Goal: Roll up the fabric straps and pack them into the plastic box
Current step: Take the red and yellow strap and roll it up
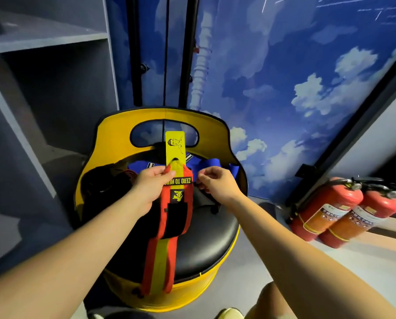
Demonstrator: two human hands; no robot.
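1. There is one view only, a wide-angle camera worn on the person's head, so no second view shares any part of the scene.
2. It looks forward and steeply down onto a yellow barrel seat standing close below at frame centre.
3. Both forearms enter from 7 and 5 o'clock; the left hand and right hand meet near the centre, close to the lens.
4. The wide lens bends straight edges: the grey shelf unit leans at 10 o'clock and the sky-printed wall at 1 o'clock.
5. Two fire extinguishers stand on the floor at 4 o'clock, farther off than the seat.
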